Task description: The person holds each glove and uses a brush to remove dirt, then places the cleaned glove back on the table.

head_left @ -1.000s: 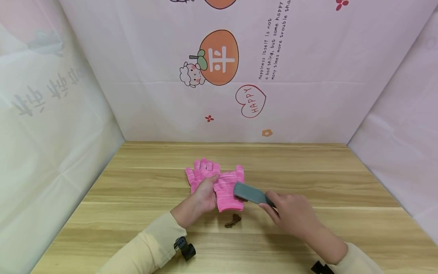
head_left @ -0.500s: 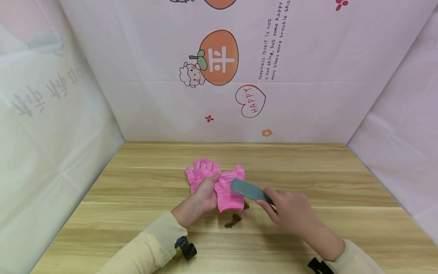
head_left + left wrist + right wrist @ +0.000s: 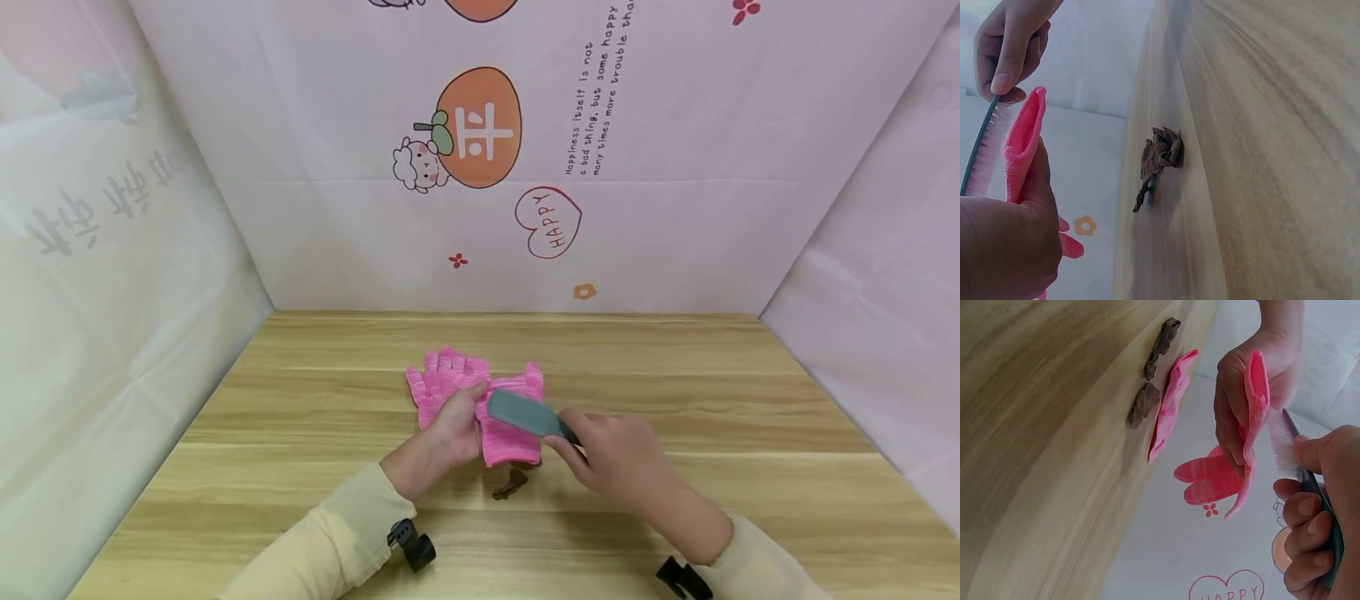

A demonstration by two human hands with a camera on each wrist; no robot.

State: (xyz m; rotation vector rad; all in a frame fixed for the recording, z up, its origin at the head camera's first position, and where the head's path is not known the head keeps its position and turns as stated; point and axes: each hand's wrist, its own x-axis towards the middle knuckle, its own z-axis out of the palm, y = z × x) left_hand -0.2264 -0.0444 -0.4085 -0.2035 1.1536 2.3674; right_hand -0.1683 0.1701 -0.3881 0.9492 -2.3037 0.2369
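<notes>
My left hand grips a pink knitted glove by its side, thumb on top. In the right wrist view its cuff opening shows, and the glove's fingers hang beyond the hand. A grey-green brush lies over the upper face of this glove. My right hand holds the brush by its dark handle. Its pale bristles face the glove, right at the fabric. A second pink glove rests flat on the table, partly hidden by the left hand.
Two dark brown crumpled pieces lie on the wooden table, like dried leaves: one piece and another piece, mostly hidden under the held glove in the head view. White printed sheets wall the table at the back and sides.
My right hand has moved left with the brush, from the held glove's right edge across its middle. The left hand and its glove have shifted slightly right.
</notes>
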